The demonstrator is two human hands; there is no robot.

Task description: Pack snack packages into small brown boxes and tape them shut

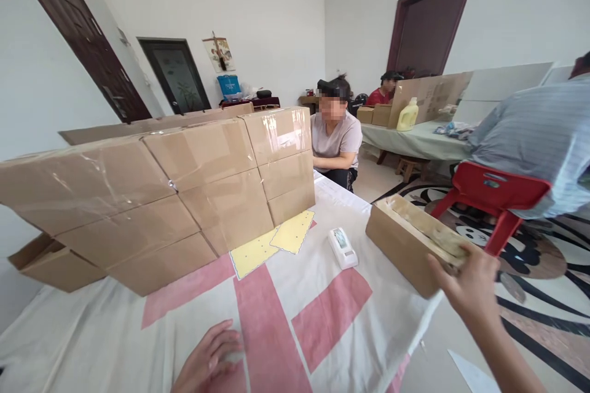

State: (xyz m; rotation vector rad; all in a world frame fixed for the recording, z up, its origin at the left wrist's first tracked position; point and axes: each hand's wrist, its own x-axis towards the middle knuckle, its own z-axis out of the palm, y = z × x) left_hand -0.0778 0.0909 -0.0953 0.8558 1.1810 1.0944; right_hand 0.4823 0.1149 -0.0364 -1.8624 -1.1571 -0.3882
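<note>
My right hand [466,276] grips the near end of a long, narrow cardboard box [401,249], thumb on its outer side and fingers over the top. The box rests at the table's right edge; its top shows a pale, tan filling or flaps that I cannot make out. My left hand [212,353] lies low over the white and pink tablecloth [271,325], fingers loosely bent and apart, holding nothing. Between the hands and farther back is a small white device with a screen [342,249]. Yellow scalloped sheets [258,253] lie beside the stacked boxes.
A wall of taped cardboard boxes [216,196] lines the table's far left side, with an open carton [59,264] behind it. A person [338,141] sits beyond the table. At right, another person in a striped shirt [530,135] sits on a red chair [500,187].
</note>
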